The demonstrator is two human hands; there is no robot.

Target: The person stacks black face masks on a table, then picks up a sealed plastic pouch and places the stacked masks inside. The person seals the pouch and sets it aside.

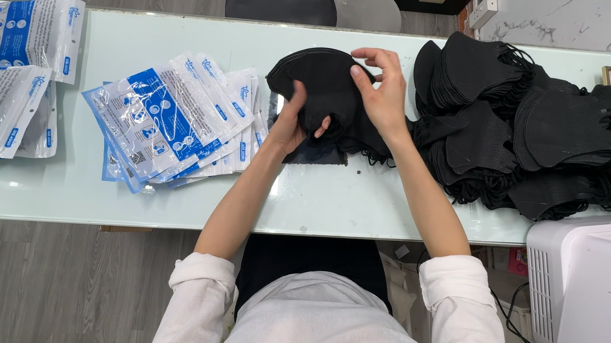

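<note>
A small stack of black face masks [324, 87] is held just above the pale glass table [333, 199], a little past the middle of the frame toward twelve o'clock; the left hand [292, 123] clasps the stack from below at its six o'clock edge, fingers wrapped around the folded masks, while the right hand [383, 87] pinches the stack's three o'clock edge between thumb and fingertips; both hands are closed on the same stack. Under the stack lies a dark flat piece, touching the tabletop; what it is cannot be made out. At three o'clock from the hands a large heap of loose black masks [539, 131] sprawls across the table, its near edge just beside the right wrist. At nine o'clock a fan of blue-and-white plastic pouches [170, 122] lies flat; further out at nine o'clock, a second batch of pouches [3, 77] sits well apart. A white machine [603, 297] stands at four o'clock, off the table's edge. By the look of it, the step in hand is gathering and squaring a counted bundle; a following move would call for keeping the edges aligned and the ear loops tucked.
</note>
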